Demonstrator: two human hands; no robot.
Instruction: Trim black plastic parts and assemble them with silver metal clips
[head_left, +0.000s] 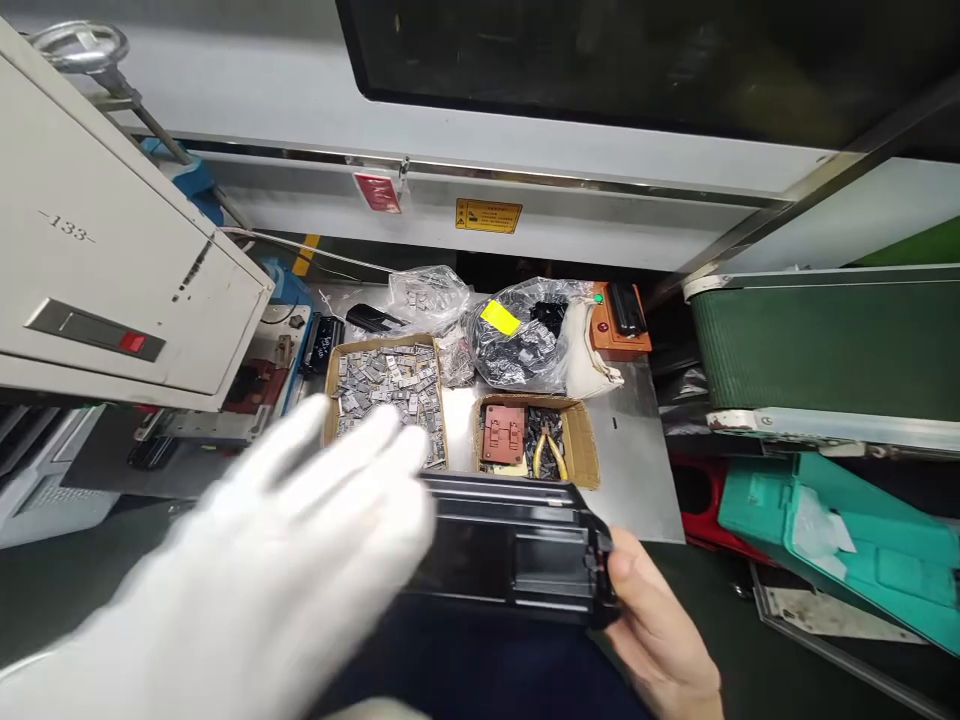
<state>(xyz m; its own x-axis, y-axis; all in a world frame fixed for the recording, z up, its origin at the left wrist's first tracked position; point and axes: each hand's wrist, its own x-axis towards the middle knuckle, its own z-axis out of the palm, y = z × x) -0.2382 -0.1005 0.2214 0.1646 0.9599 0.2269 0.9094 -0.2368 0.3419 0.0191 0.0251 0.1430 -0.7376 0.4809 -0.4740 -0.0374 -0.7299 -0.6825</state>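
Note:
A long glossy black plastic housing point(487, 550) lies across the lower middle of the view. My right hand point(660, 630), bare, grips its right end with the thumb on the front side. My left hand point(300, 550), in a white glove and slightly blurred, passes in front of the housing's left end. Its fingers are stretched out and partly spread, and they hide that end. Whether the glove touches the housing I cannot tell. Beyond the hands stand a cardboard box point(441, 400) of small grey metal parts and a smaller box point(581, 440) holding a reddish block point(504, 436) and yellow-handled pliers point(551, 455).
Behind the boxes lies a clear plastic bag point(517, 345) of black parts, beside an orange fixture point(622, 325). A beige machine cabinet point(112, 240) rises at left. On the right are a green conveyor belt point(825, 350) and a teal bin point(862, 550).

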